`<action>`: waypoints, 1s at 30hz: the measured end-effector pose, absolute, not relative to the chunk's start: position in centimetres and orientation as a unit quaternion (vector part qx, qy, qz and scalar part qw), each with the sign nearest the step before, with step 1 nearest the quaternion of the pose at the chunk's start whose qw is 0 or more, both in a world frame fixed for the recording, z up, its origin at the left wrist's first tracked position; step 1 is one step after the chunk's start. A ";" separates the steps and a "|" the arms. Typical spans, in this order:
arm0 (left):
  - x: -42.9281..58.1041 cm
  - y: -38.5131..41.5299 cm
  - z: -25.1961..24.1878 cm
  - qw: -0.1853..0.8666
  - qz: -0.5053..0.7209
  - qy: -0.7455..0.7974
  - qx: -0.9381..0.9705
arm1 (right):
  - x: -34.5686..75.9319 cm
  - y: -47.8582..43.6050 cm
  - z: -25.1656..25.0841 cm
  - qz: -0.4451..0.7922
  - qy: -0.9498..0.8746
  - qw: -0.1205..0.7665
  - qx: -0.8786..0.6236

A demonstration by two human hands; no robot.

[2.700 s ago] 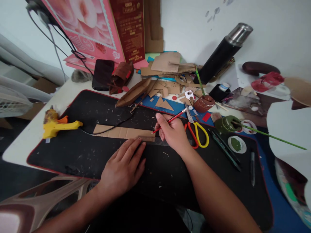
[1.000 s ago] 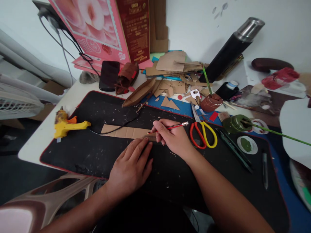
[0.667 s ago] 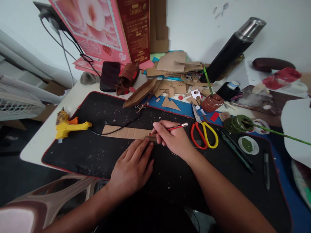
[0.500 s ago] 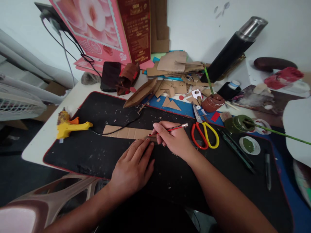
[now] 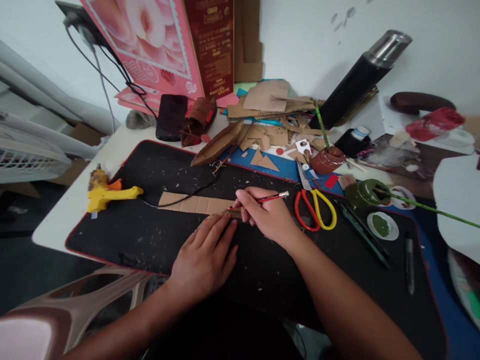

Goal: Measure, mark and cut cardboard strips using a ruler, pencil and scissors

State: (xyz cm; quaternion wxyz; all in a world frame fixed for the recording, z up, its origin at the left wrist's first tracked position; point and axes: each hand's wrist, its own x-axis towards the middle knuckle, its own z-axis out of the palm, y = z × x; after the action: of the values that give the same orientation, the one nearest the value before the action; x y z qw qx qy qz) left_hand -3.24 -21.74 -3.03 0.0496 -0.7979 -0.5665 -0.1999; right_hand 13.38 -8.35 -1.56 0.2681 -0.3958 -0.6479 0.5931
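Observation:
A long strip of brown cardboard (image 5: 183, 203) lies on the black mat (image 5: 150, 245), with a black cable (image 5: 165, 204) crossing its left part. My right hand (image 5: 262, 212) grips a red-and-black pencil (image 5: 275, 197), its point down at the strip near my left fingertips. My left hand (image 5: 206, 250) lies flat, fingers stretched out, its fingertips at the lower edge of the strip. A small darker piece shows under the pencil point, but the hands partly cover it and I cannot tell what it is.
A yellow glue gun (image 5: 107, 192) is at left, scissors (image 5: 315, 207) with red and yellow handles at right. Cardboard scraps (image 5: 268, 135), a folded cardboard boat shape (image 5: 217, 142), paint jars (image 5: 328, 160) and a black flask (image 5: 348, 85) stand or lie behind. A phone (image 5: 171, 117) lies at back left.
The view has shifted very slightly. Both hands, the pencil and the cardboard strip stay in nearly the same place.

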 end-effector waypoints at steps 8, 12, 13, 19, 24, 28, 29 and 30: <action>-3.3 -21.8 -3.1 0.040 -0.200 -0.567 -0.798 | 13.4 -8.3 -1.7 0.590 -0.652 0.268 -0.394; -3.3 -21.8 -3.0 0.043 -0.196 -0.566 -0.800 | 13.4 -8.3 -1.6 0.582 -0.661 0.268 -0.391; -3.2 -21.8 -3.0 0.044 -0.196 -0.566 -0.800 | 13.4 -8.3 -1.6 0.578 -0.664 0.268 -0.392; -3.2 -21.8 -3.0 0.040 -0.196 -0.570 -0.797 | 13.3 -8.3 -1.5 0.565 -0.673 0.265 -0.397; -3.2 -21.8 -2.9 0.048 -0.194 -0.569 -0.798 | 13.4 -8.3 -1.5 0.573 -0.667 0.265 -0.396; -3.3 -21.8 -2.9 0.048 -0.197 -0.568 -0.798 | 13.4 -8.3 -1.5 0.583 -0.658 0.266 -0.395; -3.3 -21.8 -2.9 0.049 -0.197 -0.567 -0.798 | 13.4 -8.3 -1.5 0.585 -0.655 0.268 -0.395; -3.3 -21.8 -2.9 0.050 -0.197 -0.567 -0.798 | 13.4 -8.3 -1.5 0.587 -0.654 0.269 -0.395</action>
State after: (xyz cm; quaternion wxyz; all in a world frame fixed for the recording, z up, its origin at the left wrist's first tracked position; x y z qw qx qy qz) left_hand -3.28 -21.76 -2.91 0.0498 -0.7984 -0.5667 -0.1971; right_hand 13.36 -8.30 -1.48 0.2686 -0.3949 -0.6536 0.5871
